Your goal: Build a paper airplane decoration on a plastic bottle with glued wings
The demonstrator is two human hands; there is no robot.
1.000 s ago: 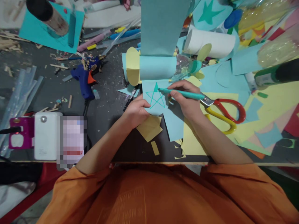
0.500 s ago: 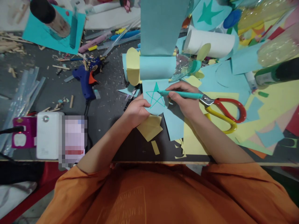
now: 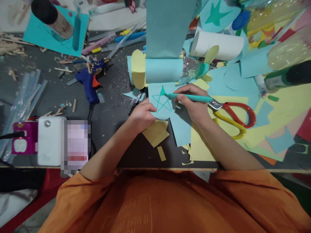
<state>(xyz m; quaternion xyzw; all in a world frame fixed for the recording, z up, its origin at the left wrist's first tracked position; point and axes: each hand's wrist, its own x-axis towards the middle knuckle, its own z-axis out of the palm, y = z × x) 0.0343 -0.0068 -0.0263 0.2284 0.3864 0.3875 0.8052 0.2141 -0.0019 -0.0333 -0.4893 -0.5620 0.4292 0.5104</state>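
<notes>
My right hand (image 3: 193, 103) grips a teal marker (image 3: 191, 97), its tip resting on a green star outline (image 3: 161, 101) drawn on a light blue paper piece (image 3: 160, 111). The star's top point is filled in. My left hand (image 3: 142, 115) presses down the lower left edge of that paper, fingers curled on it. Both forearms reach in from the near table edge.
Red and yellow scissors (image 3: 233, 118) lie just right of my right hand. A blue glue gun (image 3: 88, 84) sits to the left, a white power bank (image 3: 48, 140) near the front left. Rolled blue and white paper (image 3: 220, 45), yellow scraps (image 3: 155, 132) and coloured sheets crowd the right.
The marker tip has shifted only slightly on the star. Both hands stay in place; the view moved a little early on.
</notes>
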